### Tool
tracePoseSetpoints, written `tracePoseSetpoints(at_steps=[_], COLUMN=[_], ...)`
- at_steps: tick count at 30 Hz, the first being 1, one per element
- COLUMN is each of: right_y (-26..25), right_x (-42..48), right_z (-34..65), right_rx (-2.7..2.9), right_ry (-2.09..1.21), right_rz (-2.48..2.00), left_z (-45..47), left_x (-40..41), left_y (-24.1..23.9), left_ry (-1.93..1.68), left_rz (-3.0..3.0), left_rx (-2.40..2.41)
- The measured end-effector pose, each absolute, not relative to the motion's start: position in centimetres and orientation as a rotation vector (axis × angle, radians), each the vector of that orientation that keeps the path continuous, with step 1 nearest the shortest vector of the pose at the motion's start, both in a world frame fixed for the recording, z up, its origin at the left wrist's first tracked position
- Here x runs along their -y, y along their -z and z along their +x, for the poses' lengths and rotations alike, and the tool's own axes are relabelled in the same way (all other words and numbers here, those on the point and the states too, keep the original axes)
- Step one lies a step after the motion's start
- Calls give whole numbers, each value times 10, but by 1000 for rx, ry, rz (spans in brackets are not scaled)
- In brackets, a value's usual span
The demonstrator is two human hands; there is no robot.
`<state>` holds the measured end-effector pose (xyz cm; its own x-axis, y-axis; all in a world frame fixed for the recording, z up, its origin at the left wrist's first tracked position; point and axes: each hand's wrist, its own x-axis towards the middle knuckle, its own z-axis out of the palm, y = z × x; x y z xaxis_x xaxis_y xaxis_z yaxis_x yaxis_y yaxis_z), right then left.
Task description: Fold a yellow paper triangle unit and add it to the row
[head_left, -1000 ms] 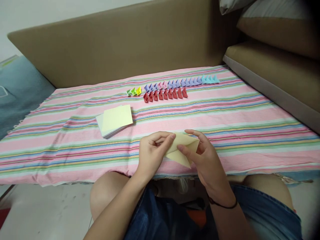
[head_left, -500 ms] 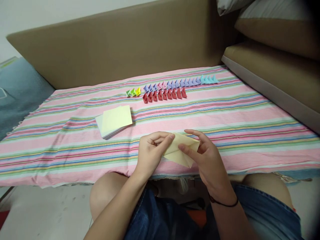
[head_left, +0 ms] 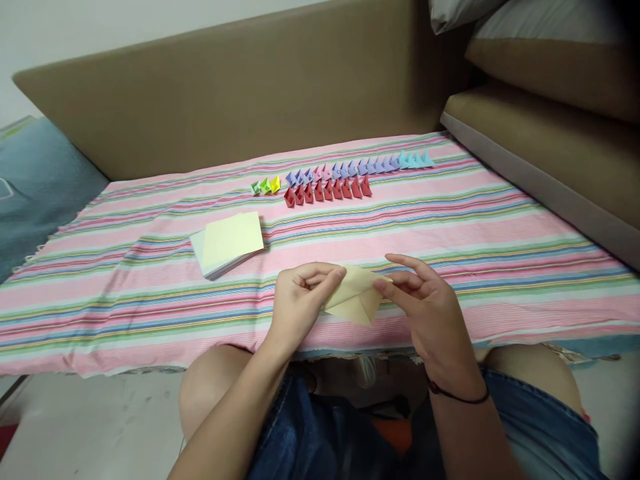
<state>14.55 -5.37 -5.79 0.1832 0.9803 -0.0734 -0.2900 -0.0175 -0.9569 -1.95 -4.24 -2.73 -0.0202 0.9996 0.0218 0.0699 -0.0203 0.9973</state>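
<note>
A pale yellow sheet of folded paper [head_left: 356, 293] is held between both hands above the near part of the striped cloth. Its creases run across the middle, and a pointed flap hangs toward me. My left hand [head_left: 303, 300] pinches the upper left corner between thumb and curled fingers. At the right corner, the thumb and a finger of my right hand [head_left: 425, 300] grip the paper, with the index finger raised away from it. A dark cord bracelet circles the right wrist.
A stack of square paper [head_left: 233, 241], pale yellow on top, lies on the striped cloth [head_left: 165, 280] to the left. Farther back stand rows of small folded paper pieces, including red [head_left: 329, 191], purple [head_left: 379, 165] and green ones [head_left: 266, 187]. Cushions [head_left: 540, 147] are at the right.
My right hand has slid rightward to the paper's right corner, and its index finger has lifted. The paper's lower flap has shifted slightly up and left. The left hand has barely moved.
</note>
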Motion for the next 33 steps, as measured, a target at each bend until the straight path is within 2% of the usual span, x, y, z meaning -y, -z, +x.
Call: tracePoseSetpoints(at_steps=[10, 16, 21, 33], right_y=[52, 50, 53, 60], right_x=[56, 57, 59, 57], right_z=[149, 152, 148, 144], right_rx=[886, 904, 1203, 1329], right_ry=[-1301, -1240, -1292, -1230], right_rz=[-1035, -1044, -1131, -1269], left_z=[-24, -23, -20, -22], left_x=[39, 40, 43, 39], left_y=[30, 28, 28, 32], left_ry=[-1221, -1230, -1091, -892], left_rz=[1279, 1286, 1349, 1664], left_rx=[-1268, -1273, -1217, -1203])
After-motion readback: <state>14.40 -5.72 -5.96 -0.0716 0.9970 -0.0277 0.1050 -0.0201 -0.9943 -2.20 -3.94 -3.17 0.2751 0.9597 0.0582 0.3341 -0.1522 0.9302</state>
